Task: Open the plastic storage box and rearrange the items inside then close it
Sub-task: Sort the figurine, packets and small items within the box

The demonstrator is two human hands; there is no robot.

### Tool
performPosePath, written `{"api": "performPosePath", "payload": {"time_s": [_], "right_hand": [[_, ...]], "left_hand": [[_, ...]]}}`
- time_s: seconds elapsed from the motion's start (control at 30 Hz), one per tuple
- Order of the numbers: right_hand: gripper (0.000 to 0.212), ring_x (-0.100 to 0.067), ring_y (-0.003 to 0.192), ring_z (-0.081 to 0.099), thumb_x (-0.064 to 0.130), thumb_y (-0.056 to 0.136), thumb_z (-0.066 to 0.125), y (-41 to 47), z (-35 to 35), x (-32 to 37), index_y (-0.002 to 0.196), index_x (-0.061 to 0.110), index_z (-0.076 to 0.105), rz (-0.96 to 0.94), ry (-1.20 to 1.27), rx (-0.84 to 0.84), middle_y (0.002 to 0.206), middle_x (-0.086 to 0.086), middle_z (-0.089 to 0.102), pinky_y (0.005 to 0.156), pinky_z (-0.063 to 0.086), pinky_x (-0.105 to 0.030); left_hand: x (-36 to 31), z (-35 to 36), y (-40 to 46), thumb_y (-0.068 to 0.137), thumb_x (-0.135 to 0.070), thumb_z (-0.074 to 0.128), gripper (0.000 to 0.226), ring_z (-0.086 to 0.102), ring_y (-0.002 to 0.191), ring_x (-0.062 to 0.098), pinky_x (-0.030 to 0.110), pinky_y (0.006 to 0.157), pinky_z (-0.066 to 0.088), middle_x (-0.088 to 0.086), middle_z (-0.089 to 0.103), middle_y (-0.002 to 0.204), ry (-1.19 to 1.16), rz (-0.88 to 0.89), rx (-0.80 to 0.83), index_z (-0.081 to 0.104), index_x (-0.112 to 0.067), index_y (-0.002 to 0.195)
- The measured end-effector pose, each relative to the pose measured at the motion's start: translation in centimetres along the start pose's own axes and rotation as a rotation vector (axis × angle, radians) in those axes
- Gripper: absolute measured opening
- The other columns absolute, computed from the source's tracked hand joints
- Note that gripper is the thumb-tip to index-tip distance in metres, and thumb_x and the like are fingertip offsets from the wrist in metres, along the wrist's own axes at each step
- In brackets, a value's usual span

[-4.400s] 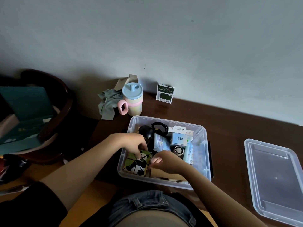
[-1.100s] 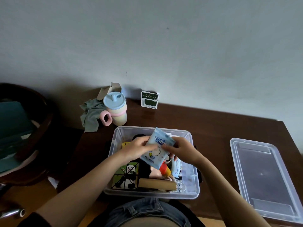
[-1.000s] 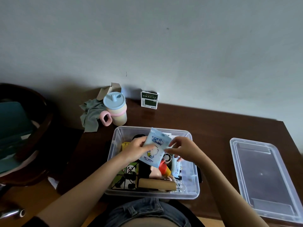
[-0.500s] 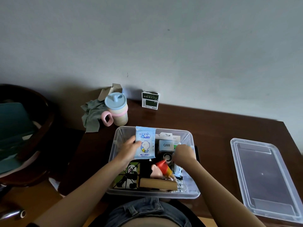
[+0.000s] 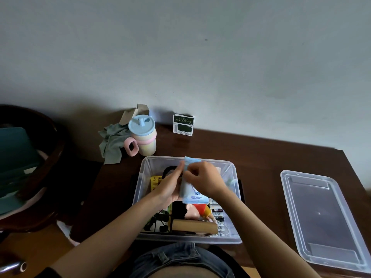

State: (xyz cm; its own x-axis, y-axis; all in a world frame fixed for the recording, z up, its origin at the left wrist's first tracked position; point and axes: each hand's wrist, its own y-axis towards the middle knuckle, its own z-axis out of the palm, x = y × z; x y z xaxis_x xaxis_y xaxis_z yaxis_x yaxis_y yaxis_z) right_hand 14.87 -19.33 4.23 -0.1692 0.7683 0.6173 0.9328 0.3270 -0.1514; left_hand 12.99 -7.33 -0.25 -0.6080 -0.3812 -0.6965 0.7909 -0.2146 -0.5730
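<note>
While both hands hover over the middle of the frame, a pale blue wet-wipe packet (image 5: 190,189) stands upright between them above the open plastic storage box (image 5: 144,177). The left hand (image 5: 170,187) lies along the packet's left face with fingers stretched up toward its top edge, thumb hidden, so its grip cannot be told for certain; the right hand (image 5: 204,181) has curled fingers pinching the packet's upper part from the right. The packet is soft, glossy and flat, with a small cartoon and blue print near its bottom edge. The box is clear, thin-walled plastic with rounded corners, sitting on a dark brown polished bench (image 5: 261,157). Inside it, toward the lower edge, lie a tan cylinder (image 5: 194,227), a red and peach toy figure (image 5: 197,210), a panda-print item (image 5: 158,221) and a yellow piece (image 5: 154,180). The clear rectangular lid (image 5: 321,217) rests flat at the right of the frame. At upper left of the box stand a pastel cup with a blue lid (image 5: 143,135), a crumpled grey-green cloth (image 5: 111,143) and a small dark card box (image 5: 183,124). Half a second earlier only the left hand held the packet, facing the camera, while the right reached down into the box; now the right has come up to it.
</note>
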Motion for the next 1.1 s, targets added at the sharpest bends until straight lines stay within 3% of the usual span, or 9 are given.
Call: {"api": "performPosePath", "payload": {"time_s": [0.13,0.2,0.3,0.43,0.53,0.67,0.73,0.9,1.1], "right_hand": [[0.024,-0.018,0.059,0.058,0.008,0.092,0.049,-0.1,0.5,-0.4,0.072,0.005,0.062,-0.038,0.368,-0.012,0.063,-0.006,0.063,0.064,0.049,-0.035],[0.021,-0.010,0.064,0.058,0.005,0.093,0.048,-0.3,0.5,-0.8,0.080,0.010,0.064,-0.007,0.527,-0.097,0.070,0.000,0.064,0.063,0.048,-0.027],[0.014,-0.003,0.087,0.056,0.009,0.090,0.057,-0.5,0.5,-2.1,0.094,0.020,0.065,-0.029,0.367,-0.273,0.098,0.009,0.060,0.070,0.046,-0.017],[0.036,-0.005,0.116,0.047,0.023,0.087,0.066,-0.6,0.6,-3.2,0.122,0.022,0.058,-0.122,0.211,-0.154,0.127,0.007,0.050,0.097,0.039,-0.021],[0.029,-0.003,0.108,0.051,0.025,0.084,0.070,-0.5,1.3,-3.1,0.112,0.021,0.062,-0.163,0.187,-0.085,0.120,0.009,0.054,0.092,0.041,-0.017],[0.008,-0.004,0.080,0.055,0.026,0.085,0.068,0.0,1.8,-2.7,0.086,0.023,0.061,-0.104,0.209,-0.100,0.090,0.012,0.061,0.068,0.040,-0.011],[0.013,-0.005,0.071,0.057,0.024,0.087,0.065,0.2,1.9,-2.6,0.077,0.025,0.057,-0.061,0.259,-0.093,0.078,0.012,0.061,0.062,0.042,-0.015],[0.014,-0.014,0.068,0.061,0.019,0.093,0.057,0.4,1.9,-2.7,0.080,0.017,0.052,-0.031,0.313,-0.116,0.074,0.005,0.063,0.059,0.049,-0.030],[0.016,-0.013,0.068,0.060,0.020,0.092,0.058,0.8,1.9,-2.6,0.078,0.025,0.052,-0.013,0.369,-0.051,0.074,0.006,0.062,0.058,0.049,-0.024]], "left_hand": [[0.2,-0.8,-0.2,0.082,-0.036,0.055,0.031,0.064,0.075,0.016,0.022,0.064,0.054,0.007,0.067,0.079,-0.066,0.142,0.030,0.062,-0.007,0.091],[0.4,-1.7,-0.5,0.076,-0.028,0.063,0.031,0.071,0.082,0.018,0.027,0.064,0.057,0.005,0.074,0.089,-0.054,0.152,0.038,0.063,-0.011,0.102],[0.4,-2.6,-0.9,0.076,-0.022,0.068,0.038,0.070,0.091,0.021,0.033,0.070,0.057,0.006,0.073,0.101,0.073,0.134,0.019,0.058,-0.017,0.112],[0.7,-3.0,-1.4,0.078,-0.025,0.070,0.042,0.070,0.096,0.020,0.032,0.074,0.056,0.003,0.072,0.105,0.184,0.169,-0.013,0.057,-0.023,0.118],[1.0,-3.1,-1.6,0.085,-0.019,0.067,0.032,0.070,0.092,0.014,0.025,0.072,0.055,-0.002,0.072,0.100,0.276,0.235,-0.014,0.057,-0.025,0.115],[0.9,-3.1,-2.2,0.089,-0.019,0.065,0.028,0.071,0.087,0.010,0.020,0.067,0.054,-0.008,0.073,0.094,0.344,0.229,-0.005,0.056,-0.030,0.113],[1.0,-3.1,-2.4,0.087,-0.021,0.067,0.031,0.071,0.090,0.013,0.022,0.069,0.055,-0.005,0.072,0.099,0.338,0.198,-0.002,0.055,-0.030,0.115],[1.3,-2.8,-2.8,0.084,-0.018,0.070,0.038,0.070,0.096,0.018,0.029,0.076,0.057,0.001,0.070,0.107,0.286,0.156,-0.010,0.052,-0.030,0.115],[1.4,-2.0,-3.4,0.087,-0.007,0.065,0.032,0.069,0.090,0.016,0.025,0.071,0.056,0.004,0.068,0.108,0.299,0.165,-0.121,0.051,-0.024,0.111]]}}
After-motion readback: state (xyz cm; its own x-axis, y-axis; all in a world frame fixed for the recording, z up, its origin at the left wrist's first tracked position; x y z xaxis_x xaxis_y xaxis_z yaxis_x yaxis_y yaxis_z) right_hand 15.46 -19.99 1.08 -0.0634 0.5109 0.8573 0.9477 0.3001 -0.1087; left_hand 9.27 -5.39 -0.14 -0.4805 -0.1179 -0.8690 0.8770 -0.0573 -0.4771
